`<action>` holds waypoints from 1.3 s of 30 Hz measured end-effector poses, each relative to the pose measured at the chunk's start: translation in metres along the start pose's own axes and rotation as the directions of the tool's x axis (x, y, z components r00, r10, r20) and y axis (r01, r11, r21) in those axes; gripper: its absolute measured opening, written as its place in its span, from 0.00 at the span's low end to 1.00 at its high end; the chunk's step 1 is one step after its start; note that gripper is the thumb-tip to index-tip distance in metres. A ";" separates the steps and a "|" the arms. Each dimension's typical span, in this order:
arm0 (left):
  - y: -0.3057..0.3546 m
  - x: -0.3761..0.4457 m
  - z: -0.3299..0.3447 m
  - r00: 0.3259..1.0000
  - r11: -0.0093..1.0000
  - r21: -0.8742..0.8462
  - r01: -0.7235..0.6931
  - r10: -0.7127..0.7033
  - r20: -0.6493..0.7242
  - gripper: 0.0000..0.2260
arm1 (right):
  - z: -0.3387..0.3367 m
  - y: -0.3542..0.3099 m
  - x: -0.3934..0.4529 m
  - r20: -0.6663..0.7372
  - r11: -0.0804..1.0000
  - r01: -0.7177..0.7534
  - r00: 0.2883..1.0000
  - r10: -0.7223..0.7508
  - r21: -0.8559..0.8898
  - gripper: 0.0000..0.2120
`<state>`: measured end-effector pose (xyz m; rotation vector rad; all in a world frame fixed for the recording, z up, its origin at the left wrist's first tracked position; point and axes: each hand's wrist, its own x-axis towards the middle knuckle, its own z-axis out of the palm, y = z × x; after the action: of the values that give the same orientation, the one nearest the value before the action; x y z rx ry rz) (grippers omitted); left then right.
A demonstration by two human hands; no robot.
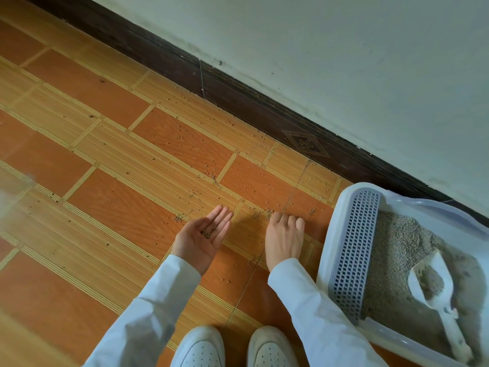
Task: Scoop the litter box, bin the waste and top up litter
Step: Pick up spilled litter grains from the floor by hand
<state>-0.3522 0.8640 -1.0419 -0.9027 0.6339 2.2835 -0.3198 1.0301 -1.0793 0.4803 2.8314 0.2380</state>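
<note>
L hand [205,235]: lying palm-up, fingers flat & apart, cradling litter grains [209,231].
R hand [284,235]: fingertips bunching, pinching at floor [119,197].

sleeves [148,311]: long, pale blue | shoes [201,348]: white, perforated toes

Left hand [205,237] lies palm-up, flat; right hand [284,239] palm-down, fingers curled.

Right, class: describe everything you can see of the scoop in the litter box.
The scoop is white, plastic by its look, with a deep rounded bowl and a long flat handle pointing toward the box's near corner. It lies on the litter inside the litter box, bowl up and partly filled with granules. Neither hand touches it.
</note>
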 end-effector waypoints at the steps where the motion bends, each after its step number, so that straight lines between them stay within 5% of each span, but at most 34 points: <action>1: 0.000 -0.001 0.001 1.000 1.000 0.000 -0.002 0.002 0.000 0.18 | -0.001 0.000 0.000 0.003 1.000 -0.008 1.000 0.008 -0.001 0.07; 7: 0.003 -0.001 0.000 1.000 1.000 -0.013 -0.001 0.001 -0.010 0.18 | 0.007 0.012 -0.001 -0.097 0.998 -0.064 0.993 0.065 0.013 0.17; 17: 0.000 -0.003 0.006 1.000 1.000 0.007 0.001 0.000 -0.019 0.18 | -0.004 -0.001 -0.002 0.062 0.998 0.063 0.996 -0.062 -0.020 0.10; 20: 0.001 -0.003 0.007 1.000 1.000 -0.008 -0.009 0.008 -0.030 0.18 | -0.004 -0.002 -0.001 -0.003 0.996 0.093 0.996 -0.093 -0.003 0.10; 23: 0.003 -0.005 0.012 0.999 0.999 -0.036 -0.039 0.037 -0.035 0.17 | -0.005 -0.006 0.001 -0.160 0.968 0.093 0.986 -0.056 0.233 0.06; 25: 0.004 -0.006 0.017 0.997 0.995 -0.065 -0.071 0.069 -0.042 0.18 | -0.015 -0.008 0.005 -0.122 0.773 0.042 0.992 0.045 0.633 0.13; 27: 0.006 -0.008 0.025 0.994 0.989 -0.104 -0.101 0.098 -0.038 0.18 | -0.035 -0.012 0.013 0.104 0.234 -0.110 0.994 0.039 0.966 0.17; 29: 0.007 -0.010 0.037 0.990 0.981 -0.135 -0.138 0.135 -0.032 0.18 | -0.063 -0.017 0.021 0.238 -0.352 -0.272 0.961 -0.139 0.896 0.18; 31: 0.010 -0.014 0.051 0.982 0.969 -0.162 -0.189 0.189 -0.013 0.18 | -0.084 -0.023 0.023 0.216 -0.698 -0.363 0.931 -0.293 0.617 0.17; 33: 0.014 -0.018 0.064 0.970 0.952 -0.194 -0.235 0.243 0.015 0.18 | -0.097 -0.029 0.022 0.158 -0.815 -0.387 0.922 -0.354 0.431 0.14; 39: 0.020 -0.026 0.086 0.944 0.917 -0.257 -0.304 0.326 0.043 0.19 | -0.117 -0.040 0.015 0.180 -0.885 -0.381 0.922 -0.342 0.267 0.11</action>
<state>-0.3884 0.8931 -0.9626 -0.8595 0.4920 2.7242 -0.3786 0.9848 -0.9790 0.7009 0.5859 -2.9310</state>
